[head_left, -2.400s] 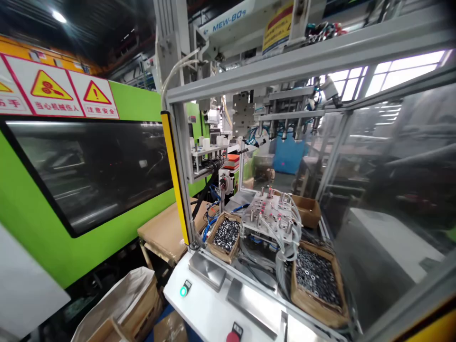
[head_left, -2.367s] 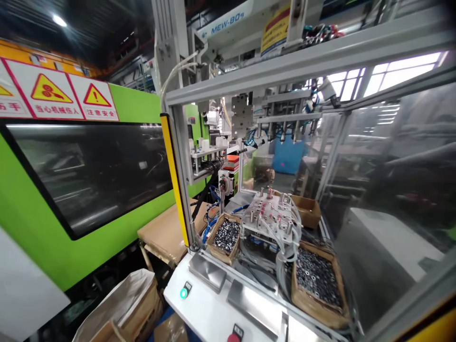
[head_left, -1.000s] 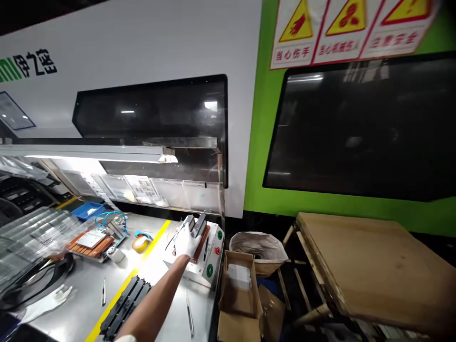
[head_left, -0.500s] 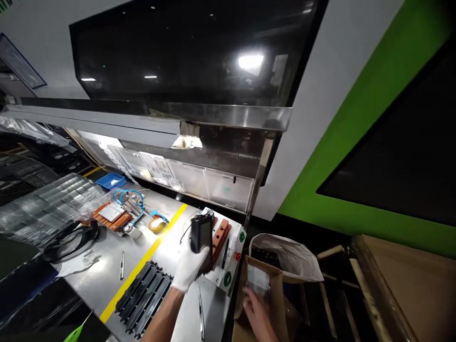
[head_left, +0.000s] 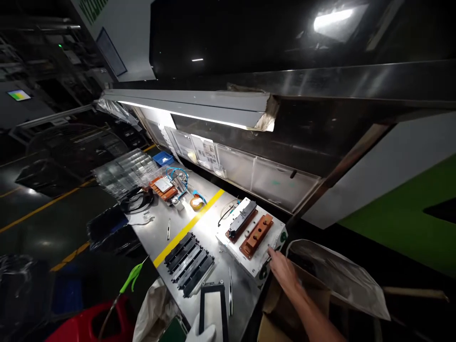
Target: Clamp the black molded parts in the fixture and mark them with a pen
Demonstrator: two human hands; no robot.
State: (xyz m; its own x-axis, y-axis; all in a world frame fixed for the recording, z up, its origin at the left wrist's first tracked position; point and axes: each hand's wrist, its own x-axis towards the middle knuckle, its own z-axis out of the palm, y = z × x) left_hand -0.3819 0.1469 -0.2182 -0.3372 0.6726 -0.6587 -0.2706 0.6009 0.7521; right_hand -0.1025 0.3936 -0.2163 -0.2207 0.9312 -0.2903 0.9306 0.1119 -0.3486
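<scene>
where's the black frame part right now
In the head view the black frame part sits at the bottom centre, held in the gloved left hand over the steel bench's near edge, beside the row of black strips.

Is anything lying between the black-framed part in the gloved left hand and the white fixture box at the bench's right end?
Little does. The left hand holds the black-framed part at the bench's near edge. Between it and the white fixture box lies bare metal, with only thin tweezers flat beside the part. The black strips lie off to the left. The bare right hand touches the box's near corner.
</scene>
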